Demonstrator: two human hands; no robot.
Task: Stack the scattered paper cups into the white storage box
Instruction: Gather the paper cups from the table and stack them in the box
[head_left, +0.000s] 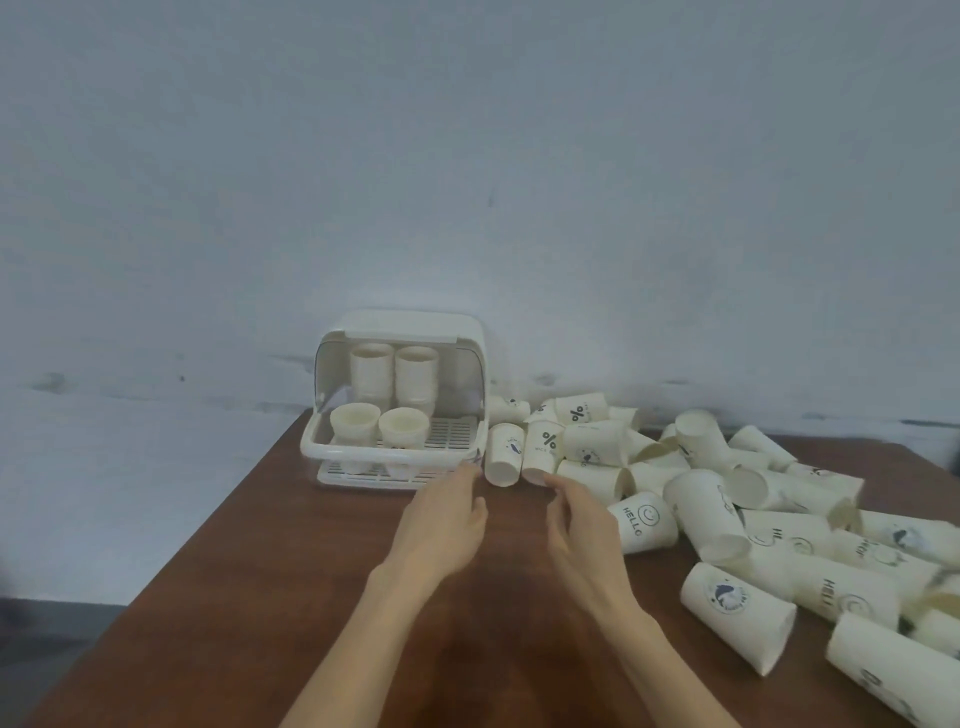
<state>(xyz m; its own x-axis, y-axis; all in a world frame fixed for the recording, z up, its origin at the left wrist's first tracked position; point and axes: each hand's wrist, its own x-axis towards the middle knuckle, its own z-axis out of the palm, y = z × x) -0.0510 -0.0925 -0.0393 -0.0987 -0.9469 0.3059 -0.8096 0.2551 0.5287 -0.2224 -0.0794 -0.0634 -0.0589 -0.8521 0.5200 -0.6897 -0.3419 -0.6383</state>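
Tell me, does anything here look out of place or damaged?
Yes. Many paper cups lie on their sides in a loose heap on the table, right of the white storage box, not stacked. One near the heap's middle looks dented. Inside the box, the stacks stand upright. Both hands hold nothing.

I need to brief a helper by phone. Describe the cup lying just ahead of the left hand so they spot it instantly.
Start at the white storage box at the table's far edge. Immediately right of its tray lies a paper cup on its side, open mouth toward the viewer. It bears a small dark blue emblem, while the neighbouring cup shows a percent sign.
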